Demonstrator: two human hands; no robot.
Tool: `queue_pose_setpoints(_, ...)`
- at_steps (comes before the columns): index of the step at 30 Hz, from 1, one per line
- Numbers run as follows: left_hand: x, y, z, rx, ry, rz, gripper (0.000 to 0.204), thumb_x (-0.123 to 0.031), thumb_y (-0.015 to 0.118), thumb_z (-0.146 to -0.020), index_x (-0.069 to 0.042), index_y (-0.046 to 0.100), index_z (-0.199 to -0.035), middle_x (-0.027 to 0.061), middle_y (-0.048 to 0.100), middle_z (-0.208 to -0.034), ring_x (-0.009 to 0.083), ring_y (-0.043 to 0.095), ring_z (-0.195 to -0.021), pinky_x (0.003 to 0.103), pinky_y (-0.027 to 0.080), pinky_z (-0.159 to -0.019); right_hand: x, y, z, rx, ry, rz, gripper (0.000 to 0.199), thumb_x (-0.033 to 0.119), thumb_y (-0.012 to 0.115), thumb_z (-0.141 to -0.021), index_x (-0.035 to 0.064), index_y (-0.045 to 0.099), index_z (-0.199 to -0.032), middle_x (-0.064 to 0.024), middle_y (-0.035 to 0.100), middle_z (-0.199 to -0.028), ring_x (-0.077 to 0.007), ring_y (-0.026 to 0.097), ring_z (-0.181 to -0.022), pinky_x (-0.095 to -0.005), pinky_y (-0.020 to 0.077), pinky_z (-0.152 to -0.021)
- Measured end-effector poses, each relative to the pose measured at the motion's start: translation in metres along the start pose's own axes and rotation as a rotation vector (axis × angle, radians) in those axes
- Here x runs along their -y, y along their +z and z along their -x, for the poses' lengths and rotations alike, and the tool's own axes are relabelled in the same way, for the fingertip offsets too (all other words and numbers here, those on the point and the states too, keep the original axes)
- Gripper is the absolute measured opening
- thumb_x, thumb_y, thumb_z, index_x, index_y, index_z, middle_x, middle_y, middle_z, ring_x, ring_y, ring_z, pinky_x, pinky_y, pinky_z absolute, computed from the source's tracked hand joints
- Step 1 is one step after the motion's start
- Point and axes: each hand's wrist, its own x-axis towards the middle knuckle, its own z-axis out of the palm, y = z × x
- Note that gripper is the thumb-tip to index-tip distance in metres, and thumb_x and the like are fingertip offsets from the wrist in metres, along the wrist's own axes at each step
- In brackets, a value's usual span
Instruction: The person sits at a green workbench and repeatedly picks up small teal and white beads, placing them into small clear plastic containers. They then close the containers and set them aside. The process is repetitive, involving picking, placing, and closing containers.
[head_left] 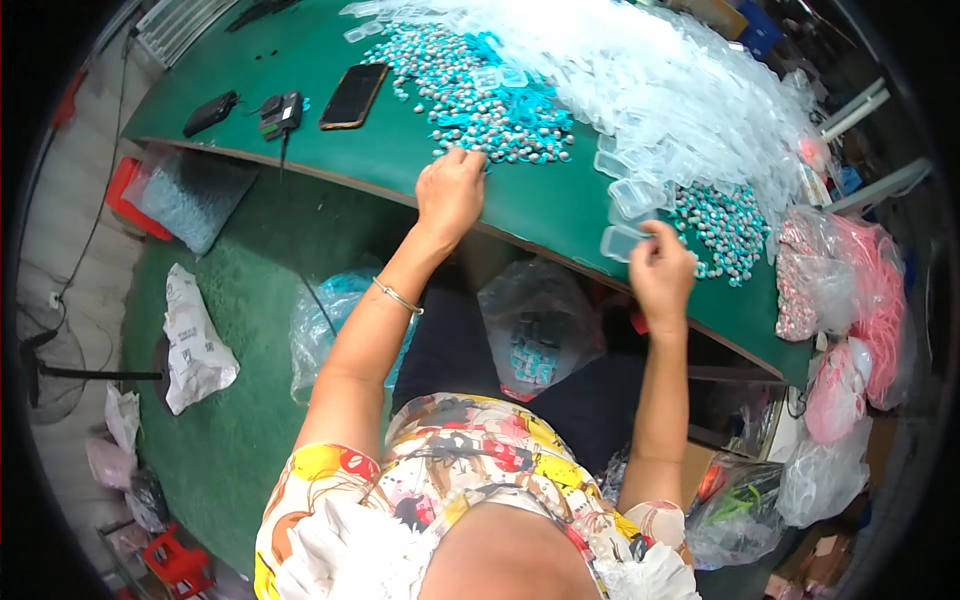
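My left hand (452,196) is closed at the near edge of a heap of small teal pieces with silvery round ends (505,125). Its fingertips point away from me, and whatever they pinch is too small or hidden to name. Farther right, my right hand (663,275) has thumb and fingers closed on a small clear plastic box (621,242) near the table's front edge. Just beyond that box lie more clear boxes (640,197). Beside my right hand is a second, smaller heap of the teal and silvery pieces (722,228).
A large mound of clear plastic boxes (660,80) covers the back of the green table (540,205). A phone (354,96) and a small black device (281,114) lie at the left. Bags of pink cord (877,310) hang at the right edge. An open bag (540,320) sits below the table.
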Motion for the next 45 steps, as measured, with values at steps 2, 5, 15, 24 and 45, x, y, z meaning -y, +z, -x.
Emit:
queue_pose_setpoints(2, -0.004, 0.002, 0.000, 0.004, 0.032, 0.071, 0.012, -0.012, 0.070, -0.081, -0.011, 0.065, -0.092, 0.0087, 0.063, -0.086, 0.0311, 0.065, -0.082, 0.043, 0.051, -0.073, 0.006, 0.015, 0.007, 0.048, -0.034, -0.030, 0.019, 0.004, 0.061, -0.076, 0.0068, 0.067, -0.093, -0.0120, 0.068, -0.077, -0.0309, 0.066, -0.067, -0.0445, 0.0472, -0.063)
queue_pose_setpoints(5, -0.017, -0.002, 0.007, 0.015, 0.060, 0.194, 0.011, -0.011, 0.071, -0.081, -0.010, 0.065, -0.090, 0.0075, 0.062, -0.083, 0.0295, 0.064, -0.080, 0.042, 0.050, -0.069, 0.006, 0.037, 0.009, 0.071, -0.062, 0.032, 0.017, 0.011, 0.064, -0.079, 0.0078, 0.067, -0.095, -0.0102, 0.070, -0.085, -0.0296, 0.067, -0.079, -0.0472, 0.0442, -0.072)
queue_pose_setpoints(15, -0.025, 0.000, 0.018, 0.078, 0.027, 0.279, 0.011, -0.008, 0.072, -0.081, -0.006, 0.067, -0.091, 0.0083, 0.066, -0.087, 0.0297, 0.064, -0.081, 0.040, 0.050, -0.070, -0.052, 0.002, -0.005, -0.059, -0.006, 0.247, 0.009, 0.016, 0.069, -0.082, 0.0143, 0.070, -0.091, -0.0040, 0.066, -0.085, -0.0264, 0.061, -0.084, -0.0441, 0.0412, -0.078)
queue_pose_setpoints(24, -0.025, 0.000, 0.018, 0.090, 0.011, 0.281, 0.014, -0.009, 0.071, -0.080, -0.007, 0.067, -0.094, 0.0084, 0.064, -0.083, 0.0298, 0.063, -0.081, 0.041, 0.050, -0.072, -0.053, 0.011, -0.016, 0.024, -0.171, 0.464, 0.010, 0.016, 0.075, -0.076, 0.0152, 0.073, -0.086, -0.0019, 0.060, -0.087, -0.0235, 0.056, -0.092, -0.0457, 0.0339, -0.087)
queue_pose_setpoints(45, -0.085, 0.007, 0.013, 0.424, 0.008, 0.494, 0.015, -0.016, 0.074, -0.079, -0.007, 0.071, -0.091, 0.0093, 0.065, -0.089, 0.0305, 0.063, -0.092, 0.042, 0.051, -0.079, 0.008, 0.026, 0.006, 0.159, -0.393, 0.013, 0.013, 0.011, 0.072, -0.081, 0.0133, 0.070, -0.094, -0.0009, 0.066, -0.093, -0.0218, 0.061, -0.094, -0.0441, 0.0373, -0.089)
